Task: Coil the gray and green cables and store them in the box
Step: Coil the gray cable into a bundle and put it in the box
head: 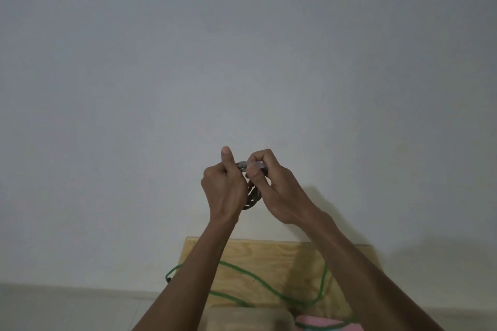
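While both hands are raised before the pale wall, the left hand grips the coiled gray cable, thumb up, and the right hand pinches its clear plug end; most of the coil is hidden between the palms. The green cable lies loose across the wooden desk below, its ends cut off. A blurred tan shape, possibly the box, sits at the bottom edge.
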Tool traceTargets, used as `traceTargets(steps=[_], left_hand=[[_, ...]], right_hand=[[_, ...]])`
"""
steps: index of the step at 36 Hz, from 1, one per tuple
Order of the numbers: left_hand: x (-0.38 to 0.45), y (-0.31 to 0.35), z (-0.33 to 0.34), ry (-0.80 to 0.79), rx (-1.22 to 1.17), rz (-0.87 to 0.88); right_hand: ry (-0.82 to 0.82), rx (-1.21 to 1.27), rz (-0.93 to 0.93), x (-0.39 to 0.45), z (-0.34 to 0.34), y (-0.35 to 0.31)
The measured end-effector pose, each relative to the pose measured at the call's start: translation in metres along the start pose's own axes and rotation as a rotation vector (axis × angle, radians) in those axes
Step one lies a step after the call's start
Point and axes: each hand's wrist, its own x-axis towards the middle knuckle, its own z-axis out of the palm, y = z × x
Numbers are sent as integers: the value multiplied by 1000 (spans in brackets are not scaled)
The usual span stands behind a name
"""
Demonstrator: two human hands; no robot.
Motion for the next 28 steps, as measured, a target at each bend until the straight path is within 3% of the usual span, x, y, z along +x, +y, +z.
traceTargets(steps=[3,8,13,19,25,28], left_hand=[[8,0,-4,24,36,-33],[7,-2,-7,-61,149,48],[3,-5,-5,-100,170,85],[-2,-14,-14,-198,154,116],[-8,-6,-14,-160,93,140],[-4,-3,-12,-86,13,97]], right_hand=[[-30,-98,-75,2,-10,4],[234,-201,-299,5,-12,-1],[275,-72,-72,10,-6,-2],[230,112,17,18,-18,-3],[318,353,132,23,-13,3],[246,519,278,20,-5,8]])
